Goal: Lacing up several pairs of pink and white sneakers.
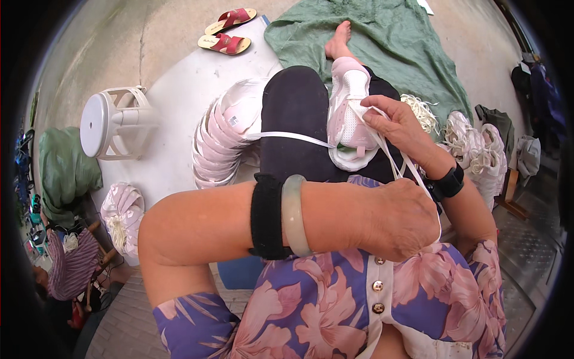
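One white lace (290,137) looks partly threaded, with long lengths left loose; the right hand (388,119) pinches it beside the lacing opening, and the left hand (405,221) curls around its strands. Pale pink with white perforated panels, the shoe upper (348,124) lies along the right thigh (384,87).

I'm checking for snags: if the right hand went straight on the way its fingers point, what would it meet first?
Most likely the pink-and-white perforated shoe: the right hand, pinching flat white lace, points forward and left toward it. Depth between them is hard to judge.
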Available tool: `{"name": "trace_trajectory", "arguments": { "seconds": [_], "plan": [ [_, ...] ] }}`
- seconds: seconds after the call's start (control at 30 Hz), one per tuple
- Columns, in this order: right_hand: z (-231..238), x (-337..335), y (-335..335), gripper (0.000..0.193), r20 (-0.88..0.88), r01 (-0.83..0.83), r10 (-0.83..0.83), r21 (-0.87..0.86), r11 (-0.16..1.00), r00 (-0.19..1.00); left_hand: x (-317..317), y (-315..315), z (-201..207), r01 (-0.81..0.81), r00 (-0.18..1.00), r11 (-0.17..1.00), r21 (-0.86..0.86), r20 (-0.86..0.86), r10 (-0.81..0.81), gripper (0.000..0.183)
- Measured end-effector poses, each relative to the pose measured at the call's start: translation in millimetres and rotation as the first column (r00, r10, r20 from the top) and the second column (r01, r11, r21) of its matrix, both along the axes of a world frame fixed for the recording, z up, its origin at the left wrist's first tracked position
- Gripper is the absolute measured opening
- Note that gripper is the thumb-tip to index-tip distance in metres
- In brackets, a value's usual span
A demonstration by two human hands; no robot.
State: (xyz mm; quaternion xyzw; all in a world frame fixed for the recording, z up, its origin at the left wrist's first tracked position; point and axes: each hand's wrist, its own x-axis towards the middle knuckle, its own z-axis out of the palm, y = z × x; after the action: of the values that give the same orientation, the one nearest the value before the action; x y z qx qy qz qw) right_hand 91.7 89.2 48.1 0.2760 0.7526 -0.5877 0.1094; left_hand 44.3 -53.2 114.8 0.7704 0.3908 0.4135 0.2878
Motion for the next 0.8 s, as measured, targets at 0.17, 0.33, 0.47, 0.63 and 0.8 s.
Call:
{"name": "trace_trajectory", "arguments": {
  "seconds": [0.17, 0.33, 0.47, 0.63, 0.8],
  "plan": [
    [1, -10, -9, 0.029, 0.147, -0.066, 0.070, -0.031, 0.997, 0.987, -1, -1, 2, 0.016, 1.000, 1.000, 0.007, -0.016, -0.016, 0.013],
    [7, -2, 27, 0.027, 0.142, 0.341, -0.341, -0.684, 0.645, 0.929, -4, -3, 3, -0.002, 1.000, 1.000, -0.007, -0.028, 0.002, 0.013],
    [42, 6, 40, 0.025, 0.033, 0.267, -0.558, -0.900, 0.344, 0.829, -18, -7, 3, 0.030, 0.986, 0.990, -0.136, -0.157, -0.052, 0.011],
    [67, 39, 53, 0.027, -0.179, 0.105, -0.540, -0.885, 0.453, 0.823, -34, -20, 15, -0.023, 0.976, 0.975, -0.221, -0.216, -0.026, 0.018],
    [53, 71, 71, 0.026, -0.200, 0.056, -0.619, -0.928, 0.369, 0.759, -46, -39, 37, -0.220, 0.683, 0.942, 0.252, -0.650, 0.333, 0.029]
  ]
}}
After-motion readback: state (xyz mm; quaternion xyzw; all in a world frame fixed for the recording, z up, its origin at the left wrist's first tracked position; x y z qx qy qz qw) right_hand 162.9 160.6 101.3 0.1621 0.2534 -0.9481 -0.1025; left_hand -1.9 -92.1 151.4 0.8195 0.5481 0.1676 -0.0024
